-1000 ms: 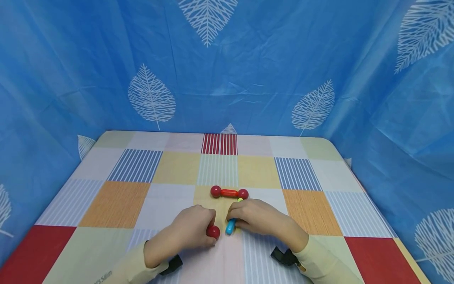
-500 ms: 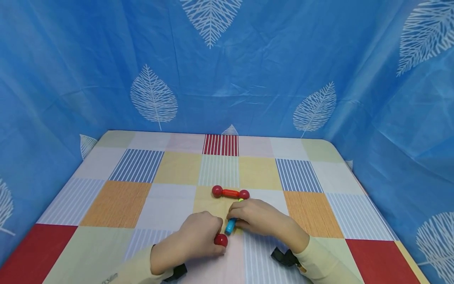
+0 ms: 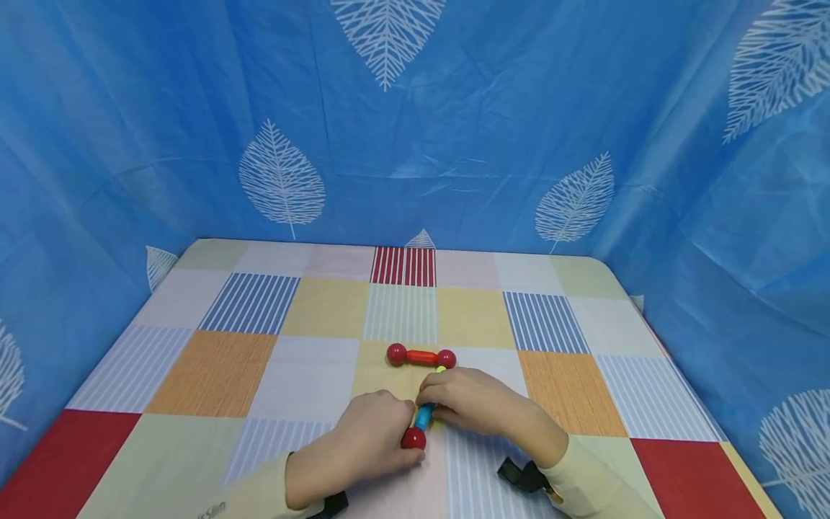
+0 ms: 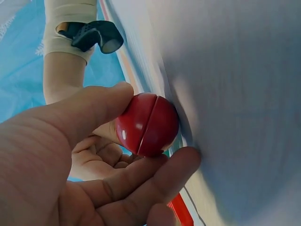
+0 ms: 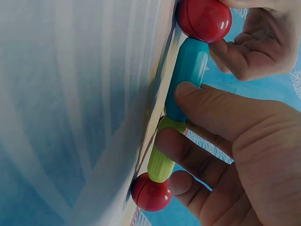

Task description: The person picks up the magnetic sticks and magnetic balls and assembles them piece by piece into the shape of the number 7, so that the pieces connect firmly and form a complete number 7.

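My left hand [image 3: 376, 436] pinches a red ball [image 4: 148, 125] with a seam round its middle, between thumb and fingers. The ball sits right at the near end of a blue rod [image 5: 187, 77]. My right hand [image 3: 489, 404] holds that rod, thumb on the blue and a finger on the yellow-green rod [image 5: 161, 162] lined up behind it. At the far end of the yellow-green rod is another red ball [image 5: 151, 192]. From there an orange-red rod [image 3: 422, 358] runs left to a third red ball [image 3: 396, 354]. In the head view the right hand hides most of the yellow-green rod.
A patchwork-patterned cloth [image 3: 331, 310] covers the table under both hands. Blue curtains [image 3: 467, 108] with white leaf prints stand behind it and along both sides. A black wrist camera [image 3: 521, 476] hangs beneath the right forearm.
My left hand has moved right and slightly nearer, bringing its red ball up against the near end of the blue rod. The right hand keeps its hold and stays almost still.
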### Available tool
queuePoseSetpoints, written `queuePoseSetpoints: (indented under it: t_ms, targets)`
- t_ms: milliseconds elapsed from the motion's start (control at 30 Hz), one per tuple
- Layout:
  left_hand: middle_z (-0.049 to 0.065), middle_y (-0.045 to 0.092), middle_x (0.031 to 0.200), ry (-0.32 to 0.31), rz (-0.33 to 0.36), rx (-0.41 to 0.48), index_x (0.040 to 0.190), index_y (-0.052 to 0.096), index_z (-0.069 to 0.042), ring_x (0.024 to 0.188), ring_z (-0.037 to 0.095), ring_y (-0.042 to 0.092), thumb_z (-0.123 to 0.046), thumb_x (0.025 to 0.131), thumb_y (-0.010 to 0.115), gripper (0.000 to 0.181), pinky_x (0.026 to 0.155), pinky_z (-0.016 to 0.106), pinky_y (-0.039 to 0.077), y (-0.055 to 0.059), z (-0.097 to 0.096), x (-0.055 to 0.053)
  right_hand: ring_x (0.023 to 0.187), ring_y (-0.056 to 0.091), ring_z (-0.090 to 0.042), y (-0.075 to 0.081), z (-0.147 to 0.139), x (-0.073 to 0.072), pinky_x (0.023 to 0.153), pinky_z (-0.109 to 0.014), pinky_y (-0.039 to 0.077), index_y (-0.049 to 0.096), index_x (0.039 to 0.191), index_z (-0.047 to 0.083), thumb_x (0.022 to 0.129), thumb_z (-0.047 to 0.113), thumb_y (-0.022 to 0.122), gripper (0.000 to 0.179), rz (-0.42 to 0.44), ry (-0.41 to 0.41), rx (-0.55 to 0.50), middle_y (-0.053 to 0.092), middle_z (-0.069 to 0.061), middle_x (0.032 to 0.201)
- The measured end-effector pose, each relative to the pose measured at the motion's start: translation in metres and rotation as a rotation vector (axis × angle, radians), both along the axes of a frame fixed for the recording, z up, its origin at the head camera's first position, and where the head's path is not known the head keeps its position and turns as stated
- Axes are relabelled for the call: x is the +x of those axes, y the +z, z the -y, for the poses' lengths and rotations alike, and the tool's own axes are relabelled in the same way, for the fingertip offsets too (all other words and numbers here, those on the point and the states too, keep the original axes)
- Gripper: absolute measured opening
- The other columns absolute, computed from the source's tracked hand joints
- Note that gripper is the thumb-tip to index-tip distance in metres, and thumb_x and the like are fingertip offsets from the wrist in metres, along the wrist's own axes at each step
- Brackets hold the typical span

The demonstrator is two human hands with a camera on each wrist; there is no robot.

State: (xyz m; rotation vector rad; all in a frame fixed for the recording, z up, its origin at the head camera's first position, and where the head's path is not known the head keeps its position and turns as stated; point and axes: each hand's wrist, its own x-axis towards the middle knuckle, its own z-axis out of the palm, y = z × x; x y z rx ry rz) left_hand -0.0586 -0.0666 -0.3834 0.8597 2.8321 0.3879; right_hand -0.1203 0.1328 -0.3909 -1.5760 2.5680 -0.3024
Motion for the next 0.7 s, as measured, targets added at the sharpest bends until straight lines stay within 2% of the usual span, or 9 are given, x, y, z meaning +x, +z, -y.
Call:
queuePoseSetpoints:
  t_ms: [367,600,700]
  targets:
    - [-0.011,0.042,0.056,-0.003,-0.010,-0.030,0.082,0.064,-0.017,0.055,0.006,0.041,-0.053,0.075,0.078,0.040,0.047,0.024,0.034,-0.0035,-0.0008,-0.0010,0.100,0.059,-0.003,-0.0008,-0.0016,0.0008,0.091,-0.023,0.046,0.071,0.111,0.017,0.090,0.018,0.071,0.021,0.018,-0.018,0.018,0.066,0.010,0.107]
    - [-0.011,0.043,0.057,0.006,0.014,-0.038,0.083,0.064,-0.017,0.055,0.006,0.042,-0.053,0.076,0.078,0.039,0.048,0.025,0.035,-0.0048,-0.0005,0.0018,0.104,0.060,-0.005,-0.0016,-0.0057,0.0056,0.092,-0.026,0.047,0.069,0.115,0.016,0.090,0.020,0.071,0.025,0.052,-0.031,0.005,0.065,0.010,0.110]
    - [-0.011,0.042,0.058,-0.001,-0.010,-0.040,0.081,0.062,-0.017,0.056,0.006,0.042,-0.052,0.076,0.077,0.039,0.048,0.025,0.035,-0.0045,0.0012,0.0042,0.108,0.059,-0.007,-0.0006,-0.0087,0.0078,0.093,-0.029,0.047,0.067,0.118,0.016,0.090,0.022,0.071,0.029,0.040,-0.025,-0.010,0.064,0.008,0.116]
